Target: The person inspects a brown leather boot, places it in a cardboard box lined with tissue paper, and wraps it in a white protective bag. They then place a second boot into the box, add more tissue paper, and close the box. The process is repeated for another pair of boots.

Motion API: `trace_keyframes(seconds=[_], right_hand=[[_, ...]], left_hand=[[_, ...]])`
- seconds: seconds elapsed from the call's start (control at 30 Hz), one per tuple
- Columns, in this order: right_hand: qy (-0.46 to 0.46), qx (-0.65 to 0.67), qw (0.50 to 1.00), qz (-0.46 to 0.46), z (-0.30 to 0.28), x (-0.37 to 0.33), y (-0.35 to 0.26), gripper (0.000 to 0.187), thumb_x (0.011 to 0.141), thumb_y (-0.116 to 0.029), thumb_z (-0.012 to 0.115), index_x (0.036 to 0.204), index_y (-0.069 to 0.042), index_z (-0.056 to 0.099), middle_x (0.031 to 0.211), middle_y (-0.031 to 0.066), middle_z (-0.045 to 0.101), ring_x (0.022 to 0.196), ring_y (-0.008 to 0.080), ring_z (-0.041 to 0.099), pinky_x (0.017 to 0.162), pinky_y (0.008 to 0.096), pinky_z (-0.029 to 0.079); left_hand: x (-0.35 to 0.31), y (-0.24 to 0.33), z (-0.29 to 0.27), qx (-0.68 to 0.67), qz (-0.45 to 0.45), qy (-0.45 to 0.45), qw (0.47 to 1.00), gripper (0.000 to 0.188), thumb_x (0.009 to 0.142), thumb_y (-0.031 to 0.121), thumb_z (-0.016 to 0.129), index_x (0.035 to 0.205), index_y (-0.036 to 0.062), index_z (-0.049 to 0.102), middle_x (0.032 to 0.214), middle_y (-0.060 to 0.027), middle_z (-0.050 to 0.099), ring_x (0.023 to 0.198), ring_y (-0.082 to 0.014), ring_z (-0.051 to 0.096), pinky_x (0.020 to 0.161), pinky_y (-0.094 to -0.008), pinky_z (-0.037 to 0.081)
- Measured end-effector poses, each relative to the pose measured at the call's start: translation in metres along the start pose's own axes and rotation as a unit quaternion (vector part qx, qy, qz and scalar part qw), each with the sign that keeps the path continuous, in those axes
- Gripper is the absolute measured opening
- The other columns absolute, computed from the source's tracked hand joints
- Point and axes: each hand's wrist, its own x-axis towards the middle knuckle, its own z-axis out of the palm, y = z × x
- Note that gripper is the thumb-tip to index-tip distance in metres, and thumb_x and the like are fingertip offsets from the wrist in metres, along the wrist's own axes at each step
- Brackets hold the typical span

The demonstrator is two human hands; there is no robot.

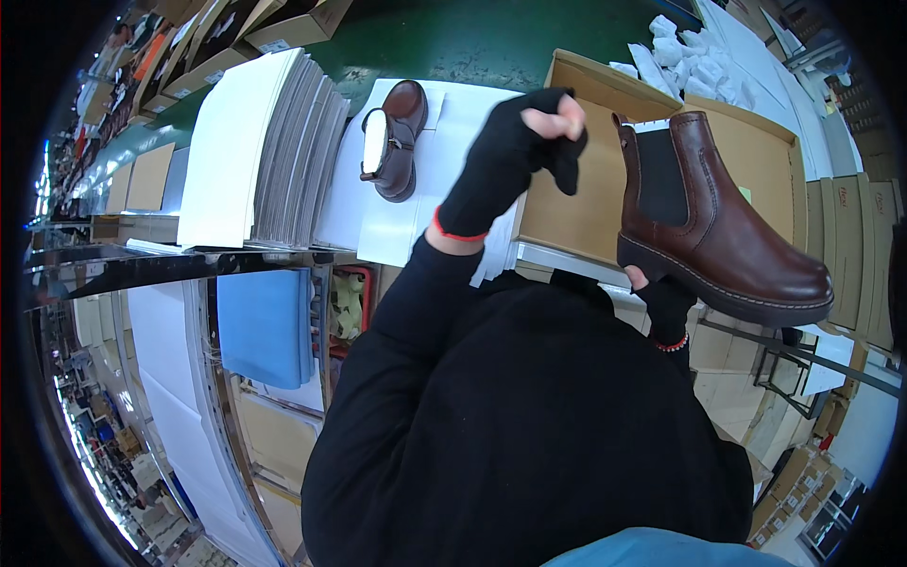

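A brown leather Chelsea boot (723, 208) with a black elastic side panel and a dark sole is held up at the right. My right hand (666, 302), in a black fingerless glove, grips it from below at the sole; most of its fingers are hidden behind the boot. My left hand (539, 137), gloved alike, hovers near the left edge of an open cardboard box (567, 222). Its fingers are curled in, and nothing shows between them. Another brown boot (402, 142), with white stuffing in its opening, lies on white paper (387, 231) to the left.
A thick stack of white sheets (236, 151) stands left of the lying boot. Crumpled white paper (680, 52) sits beyond the box. Closed cardboard boxes (846, 255) are lined up at the right. Below the table's left part are folded blue material (265, 326) and a metal rail (123, 269).
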Motion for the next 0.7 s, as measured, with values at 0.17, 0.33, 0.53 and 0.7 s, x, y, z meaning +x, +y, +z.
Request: trace_keyframes(seconds=[0.17,0.33,0.53,0.7], right_hand=[[0.061,0.025,0.995,-0.075,-0.001,0.005,0.013,0.077,0.069,-0.018,0.085,0.131,0.0,0.044,0.125,0.0131,0.054,0.115,0.0235,0.053,0.099,0.0366,0.043],[0.071,0.033,0.993,-0.085,-0.002,0.004,0.014,0.075,0.067,-0.018,0.085,0.129,0.001,0.047,0.123,0.0138,0.056,0.113,0.0236,0.055,0.097,0.0366,0.044],[0.079,0.021,0.996,-0.034,-0.01,-0.003,0.02,0.092,0.065,-0.017,0.085,0.138,-0.001,0.032,0.13,0.0146,0.047,0.117,0.0252,0.051,0.098,0.0377,0.043],[0.061,0.064,0.993,-0.084,-0.014,0.0,0.024,0.101,0.067,-0.016,0.083,0.145,-0.004,0.019,0.134,0.0139,0.041,0.121,0.0248,0.047,0.099,0.0366,0.041]], left_hand=[[-0.008,0.033,0.003,0.101,0.05,0.045,0.993,0.024,0.088,0.022,0.054,0.089,-0.0003,0.061,0.071,-0.0055,0.058,0.057,-0.0148,0.061,0.055,-0.0255,0.05],[-0.028,0.054,0.02,0.183,0.139,0.07,0.971,0.011,0.086,0.007,0.063,0.092,-0.0019,0.066,0.077,-0.0057,0.064,0.062,-0.0118,0.063,0.054,-0.0217,0.049],[-0.049,0.07,0.014,0.089,0.169,0.047,0.98,0.023,0.082,0.02,0.055,0.074,-0.0002,0.05,0.066,-0.0095,0.052,0.052,-0.0208,0.056,0.049,-0.0306,0.046],[-0.093,0.062,-0.015,0.342,-0.132,0.029,0.93,0.034,0.091,0.031,0.052,0.074,0.0012,0.054,0.051,-0.0043,0.047,0.043,-0.0159,0.049,0.046,-0.0286,0.039]])
